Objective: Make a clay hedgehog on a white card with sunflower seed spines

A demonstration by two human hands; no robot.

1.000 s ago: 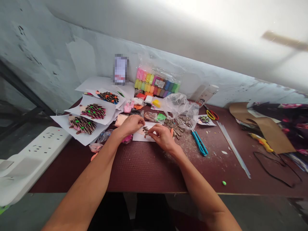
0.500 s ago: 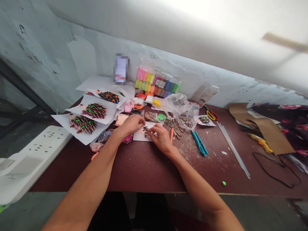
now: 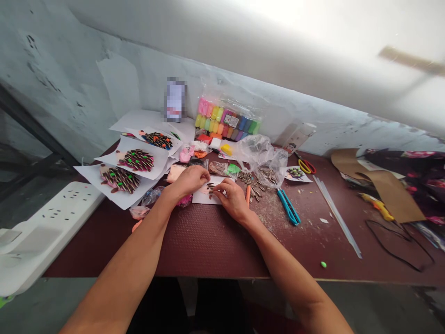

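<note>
A: How do the fingers stand?

B: On the right hand (image 3: 231,198), thumb and forefinger tips come close together over the middle of the white rectangular paper card (image 3: 200,199). Whether a seed is pinched there I cannot tell. The left hand (image 3: 192,179) has its fingertips bunched at the card's far left part; what they grip, if anything, is hidden.

A: And the small dark striped seeds (image 3: 210,185)?

B: On the card, near its middle, over a pale peach patch. They lie just leftward of the right fingertips and nearer to us than the left ones.

A: Long axis?

B: Slanted, mostly crosswise over the card as far as I can make out; they're tiny. I judge the right hand nearer.

A: What's farther out?

B: A slim orange stick (image 3: 248,195) right of the card, then a loose pile of striped seeds (image 3: 256,188). Farther right, well apart from the card, is a teal plastic-handled cutter (image 3: 288,207). Left of the card, white sheets bear seed-covered hedgehog shapes (image 3: 135,160). The card itself lies on the dark red surface (image 3: 208,246).
</note>
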